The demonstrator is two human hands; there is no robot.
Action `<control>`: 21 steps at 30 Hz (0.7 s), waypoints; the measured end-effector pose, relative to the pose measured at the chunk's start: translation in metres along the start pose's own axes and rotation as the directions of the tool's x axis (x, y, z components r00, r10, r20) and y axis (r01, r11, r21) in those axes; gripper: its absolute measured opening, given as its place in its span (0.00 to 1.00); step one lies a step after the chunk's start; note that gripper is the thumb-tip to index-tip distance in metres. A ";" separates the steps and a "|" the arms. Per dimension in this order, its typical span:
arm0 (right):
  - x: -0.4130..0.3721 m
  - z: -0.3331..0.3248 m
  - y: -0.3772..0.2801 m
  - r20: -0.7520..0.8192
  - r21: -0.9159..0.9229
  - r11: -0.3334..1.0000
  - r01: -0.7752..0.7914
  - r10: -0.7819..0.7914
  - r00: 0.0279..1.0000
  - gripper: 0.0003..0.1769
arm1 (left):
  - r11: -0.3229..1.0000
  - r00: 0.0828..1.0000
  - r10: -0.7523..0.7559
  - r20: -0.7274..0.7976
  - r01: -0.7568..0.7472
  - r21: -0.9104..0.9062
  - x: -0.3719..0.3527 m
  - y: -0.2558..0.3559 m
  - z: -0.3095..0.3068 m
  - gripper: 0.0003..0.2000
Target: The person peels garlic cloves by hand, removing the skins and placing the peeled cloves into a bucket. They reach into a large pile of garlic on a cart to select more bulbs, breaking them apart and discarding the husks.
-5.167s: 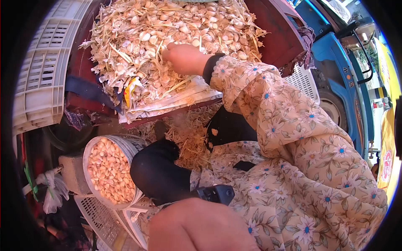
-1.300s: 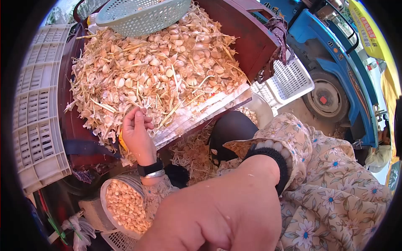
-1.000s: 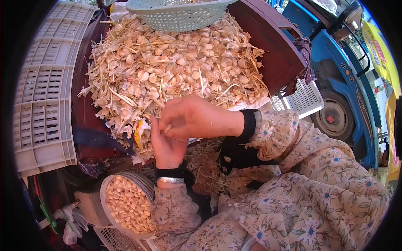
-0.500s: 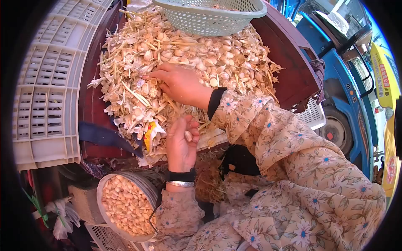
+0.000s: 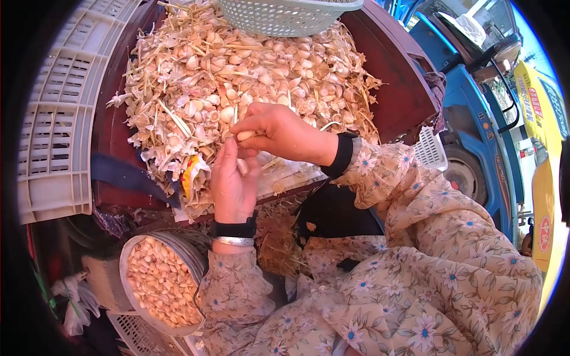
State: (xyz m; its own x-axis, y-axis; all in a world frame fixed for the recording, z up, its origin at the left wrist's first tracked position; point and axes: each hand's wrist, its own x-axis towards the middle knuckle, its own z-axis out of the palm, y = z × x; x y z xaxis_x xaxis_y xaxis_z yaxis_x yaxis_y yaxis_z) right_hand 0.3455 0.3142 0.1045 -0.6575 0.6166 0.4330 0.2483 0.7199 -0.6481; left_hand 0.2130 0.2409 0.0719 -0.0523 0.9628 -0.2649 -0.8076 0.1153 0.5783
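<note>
Over the near edge of a heap of garlic cloves and dry skins (image 5: 267, 65), my two hands meet at the fingertips. My right hand (image 5: 291, 136) pinches a pale garlic clove (image 5: 244, 136) between thumb and forefinger. Just below it, my left hand (image 5: 231, 190) is turned palm up with curled fingers, a second garlic clove (image 5: 242, 167) lying in them. The left thumb and fingertips reach up to the clove in the right hand. A yellow and red wrapper scrap (image 5: 189, 178) lies to the left of my left hand.
A pale green basket (image 5: 285, 22) stands behind the heap on the dark red table (image 5: 398, 71). At lower left is a bucket (image 5: 191, 254) of cloves. White plastic crates (image 5: 56, 127) line the left side. A blue vehicle (image 5: 469, 118) is parked at right.
My right hand has left the heap and come toward me to my left fingertips, now with a clove in its pinch. My left hand has risen slightly, keeping its clove.
</note>
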 end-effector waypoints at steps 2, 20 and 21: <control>-0.005 -0.005 -0.008 0.049 -0.001 1.000 -0.012 0.012 0.999 0.16 | 1.000 1.000 -0.019 0.025 0.019 -0.013 -0.001 -0.003 0.000 0.10; -0.028 0.017 -0.041 -0.014 0.741 0.571 -0.355 0.541 0.841 0.16 | 0.942 0.935 0.314 0.164 -0.328 0.066 -0.012 0.002 0.002 0.11; -0.028 0.016 -0.044 -0.006 0.745 0.557 -0.368 0.557 0.831 0.16 | 0.932 0.929 0.332 0.165 -0.350 0.095 -0.012 0.001 0.002 0.10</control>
State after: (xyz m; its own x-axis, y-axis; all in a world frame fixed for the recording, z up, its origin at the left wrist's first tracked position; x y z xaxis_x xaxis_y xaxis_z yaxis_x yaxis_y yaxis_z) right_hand 0.3415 0.2604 0.1110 -0.4040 0.9148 0.0023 -0.1497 -0.0636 -0.9867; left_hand 0.2138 0.2296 0.0776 -0.2197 0.9728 0.0738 -0.6785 -0.2067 0.7049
